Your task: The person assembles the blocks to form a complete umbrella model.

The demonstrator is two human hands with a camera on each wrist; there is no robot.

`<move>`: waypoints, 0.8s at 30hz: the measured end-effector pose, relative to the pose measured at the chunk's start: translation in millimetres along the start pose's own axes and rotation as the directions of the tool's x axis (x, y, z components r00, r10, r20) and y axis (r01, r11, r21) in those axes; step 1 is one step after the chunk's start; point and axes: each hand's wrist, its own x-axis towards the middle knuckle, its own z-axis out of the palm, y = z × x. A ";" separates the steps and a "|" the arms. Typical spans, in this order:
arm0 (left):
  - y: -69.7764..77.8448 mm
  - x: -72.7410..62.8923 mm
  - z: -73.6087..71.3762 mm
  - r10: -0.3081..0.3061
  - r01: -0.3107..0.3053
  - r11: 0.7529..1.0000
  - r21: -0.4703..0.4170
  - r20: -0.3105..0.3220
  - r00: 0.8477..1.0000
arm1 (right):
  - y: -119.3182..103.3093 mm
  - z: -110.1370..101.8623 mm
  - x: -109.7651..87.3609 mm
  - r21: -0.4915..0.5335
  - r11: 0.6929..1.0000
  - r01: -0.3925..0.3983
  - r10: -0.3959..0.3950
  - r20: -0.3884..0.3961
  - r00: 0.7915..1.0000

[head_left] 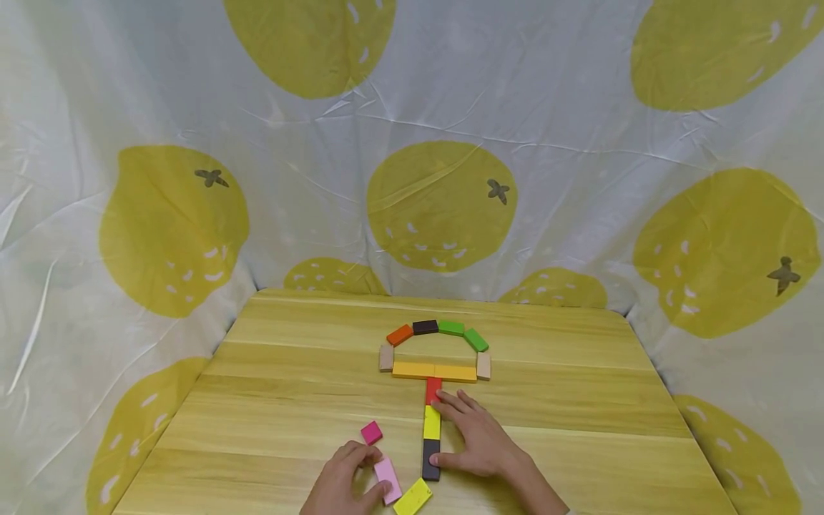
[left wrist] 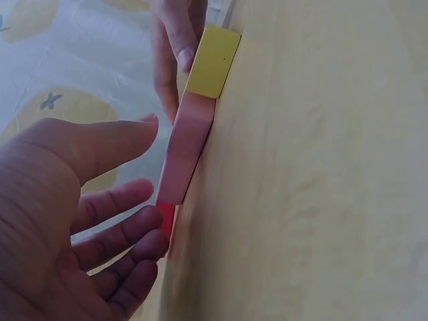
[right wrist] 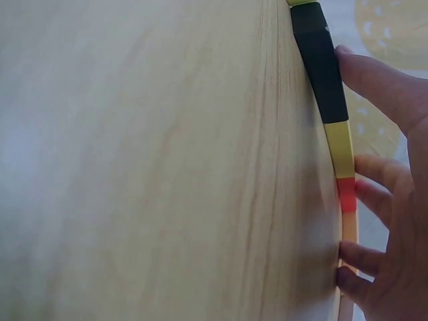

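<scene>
A column of flat wooden blocks runs toward the person: red (head_left: 434, 388), yellow (head_left: 432, 423), then black (head_left: 430, 463). My right hand (head_left: 479, 440) lies along its right side, fingers spread. Its thumb touches the black block's side, and its fingertips reach the red and yellow ones. A pink block (head_left: 388, 481) sits to the left, its near end close to a slanted yellow block (head_left: 413, 497) below the column. Around the pink block's left side my left hand (head_left: 347, 479) is loosely bent, thumb and fingers apart. Past its fingertips lies a magenta block (head_left: 371, 433).
Two orange-yellow blocks (head_left: 414, 370) form a crossbar at the column's far end. Above it arch an orange block (head_left: 400, 335), a dark block (head_left: 425, 327), green blocks (head_left: 451, 327) and pale wood blocks (head_left: 483, 365). A lemon-print cloth (head_left: 566, 186) hangs behind the wooden table (head_left: 290, 400).
</scene>
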 end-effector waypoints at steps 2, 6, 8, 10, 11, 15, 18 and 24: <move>0.7 0.6 -1.9 0.001 0.000 1.000 0.022 -0.046 0.999 | -0.2 -0.2 -0.2 0.001 1.000 0.004 -0.004 -0.001 1.000; 1.2 4.6 -6.5 -0.024 0.035 0.996 0.082 -0.135 0.991 | -0.5 -0.3 -0.4 0.009 1.000 0.002 -0.002 -0.001 1.000; -0.6 8.1 -8.5 -0.018 0.037 0.994 0.103 -0.184 0.983 | -0.4 -0.3 -0.3 0.011 1.000 0.000 0.000 0.000 1.000; -3.7 12.0 -10.3 0.004 0.024 0.993 0.118 -0.234 0.972 | -0.1 -0.1 -0.2 0.011 1.000 -0.006 0.006 0.004 1.000; -5.7 14.2 -11.3 0.030 0.004 0.992 0.128 -0.262 0.965 | 0.1 0.0 -0.3 0.011 1.000 -0.008 0.008 0.004 1.000; -11.9 22.3 -16.4 0.116 -0.068 0.986 0.150 -0.341 0.933 | 0.6 0.3 -0.7 0.005 1.000 -0.014 0.014 0.007 1.000; -14.6 28.1 -20.1 0.150 -0.096 0.982 0.162 -0.365 0.919 | 0.3 0.1 -0.9 0.007 1.000 -0.011 0.011 0.005 1.000; -18.4 37.1 -22.3 0.128 -0.075 0.983 0.167 -0.335 0.934 | -0.5 0.0 -0.4 0.015 1.000 -0.007 0.007 0.004 1.000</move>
